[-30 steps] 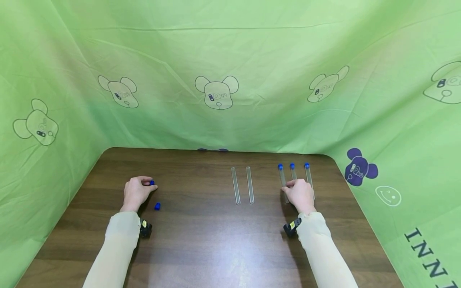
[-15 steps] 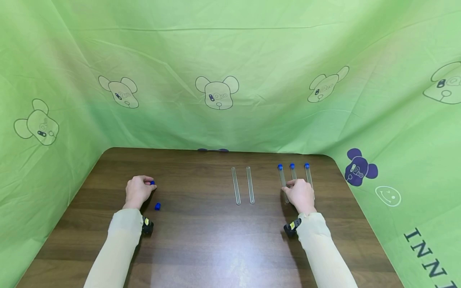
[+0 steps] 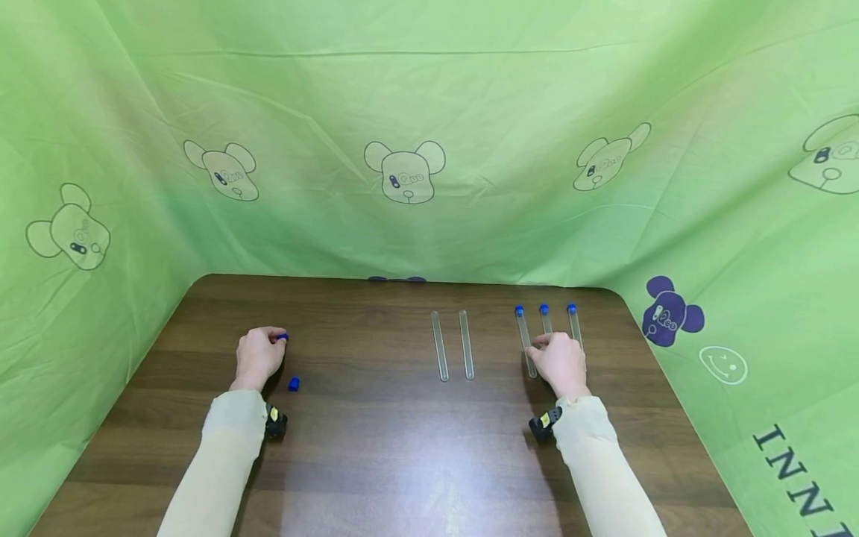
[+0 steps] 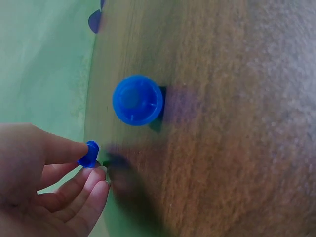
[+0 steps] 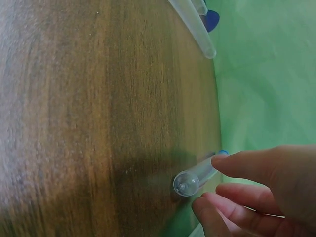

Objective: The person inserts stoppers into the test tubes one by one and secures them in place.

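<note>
Head view: five clear tubes lie on the bench [image 3: 376, 462]; their contents are too small to judge. Two uncapped tubes [image 3: 466, 344] lie side by side near the middle. At the right are the left capped tube [image 3: 523, 332] and, partly hidden by the right hand [image 3: 558, 365], the other two capped tubes [image 3: 575, 326]. The left hand [image 3: 259, 358], well apart, pinches the held blue cap [image 3: 282, 337], little of which shows. The loose blue cap [image 3: 293, 384] sits on the bench nearer the person.

Left wrist view: more of the held blue cap is exposed between thumb and fingers. The loose blue cap presents a round face.

Right wrist view: the thumb touches the left capped tube, whose see-through round end faces the camera; whether the hand grips cannot be told.
</note>
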`<action>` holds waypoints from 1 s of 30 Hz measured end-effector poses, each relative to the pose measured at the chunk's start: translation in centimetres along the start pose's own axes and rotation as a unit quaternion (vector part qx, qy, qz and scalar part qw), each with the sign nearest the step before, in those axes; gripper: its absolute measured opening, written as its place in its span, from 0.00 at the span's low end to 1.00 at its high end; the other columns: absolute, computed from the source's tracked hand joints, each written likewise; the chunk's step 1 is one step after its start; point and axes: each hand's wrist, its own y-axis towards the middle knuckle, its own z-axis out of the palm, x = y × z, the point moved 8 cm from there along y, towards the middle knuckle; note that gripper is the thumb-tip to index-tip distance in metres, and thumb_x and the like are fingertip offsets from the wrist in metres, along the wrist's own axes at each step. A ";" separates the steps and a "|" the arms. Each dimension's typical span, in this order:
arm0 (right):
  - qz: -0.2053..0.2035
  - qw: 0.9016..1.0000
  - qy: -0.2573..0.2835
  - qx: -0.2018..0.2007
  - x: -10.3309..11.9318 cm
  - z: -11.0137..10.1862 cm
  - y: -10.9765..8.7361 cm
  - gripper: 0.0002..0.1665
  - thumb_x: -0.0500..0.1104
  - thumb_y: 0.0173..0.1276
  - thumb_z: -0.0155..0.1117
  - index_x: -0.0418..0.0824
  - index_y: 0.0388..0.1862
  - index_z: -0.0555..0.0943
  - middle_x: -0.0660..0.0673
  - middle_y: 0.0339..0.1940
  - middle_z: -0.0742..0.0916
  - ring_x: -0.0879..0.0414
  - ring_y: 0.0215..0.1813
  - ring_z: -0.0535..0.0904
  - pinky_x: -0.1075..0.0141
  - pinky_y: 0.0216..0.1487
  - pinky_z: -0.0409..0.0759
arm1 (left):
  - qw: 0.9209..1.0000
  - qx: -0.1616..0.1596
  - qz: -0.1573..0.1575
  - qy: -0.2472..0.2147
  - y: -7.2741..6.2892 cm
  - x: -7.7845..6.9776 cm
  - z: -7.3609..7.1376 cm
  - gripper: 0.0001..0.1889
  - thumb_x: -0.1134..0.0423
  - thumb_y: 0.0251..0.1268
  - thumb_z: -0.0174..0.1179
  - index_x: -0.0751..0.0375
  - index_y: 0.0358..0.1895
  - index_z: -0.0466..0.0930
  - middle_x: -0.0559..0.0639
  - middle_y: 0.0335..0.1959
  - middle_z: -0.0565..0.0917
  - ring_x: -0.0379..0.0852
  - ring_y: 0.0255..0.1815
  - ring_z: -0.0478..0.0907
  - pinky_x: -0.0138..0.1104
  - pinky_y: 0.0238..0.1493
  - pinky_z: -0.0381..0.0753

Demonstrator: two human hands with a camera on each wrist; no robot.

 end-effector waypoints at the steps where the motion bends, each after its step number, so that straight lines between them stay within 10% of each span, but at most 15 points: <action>1: -0.002 1.000 -0.001 -0.001 0.0 0.0 0.0 0.18 0.44 0.66 0.70 0.31 0.48 0.88 0.36 0.41 0.90 0.34 0.47 0.85 0.42 0.46 0.79 | 1.000 -0.002 0.001 -0.001 0.0 0.0 0.0 0.13 0.69 0.71 0.57 0.71 0.51 0.86 0.65 0.43 0.86 0.65 0.51 0.80 0.54 0.51 0.76; 30: -0.020 0.999 0.022 -0.029 1.4 -0.3 -0.6 0.22 0.46 0.66 0.72 0.30 0.50 0.87 0.37 0.37 0.90 0.40 0.41 0.86 0.44 0.42 0.80 | 0.996 -0.061 0.041 -0.057 0.1 -1.4 -0.2 0.14 0.67 0.76 0.53 0.77 0.48 0.82 0.68 0.41 0.81 0.66 0.49 0.75 0.55 0.54 0.72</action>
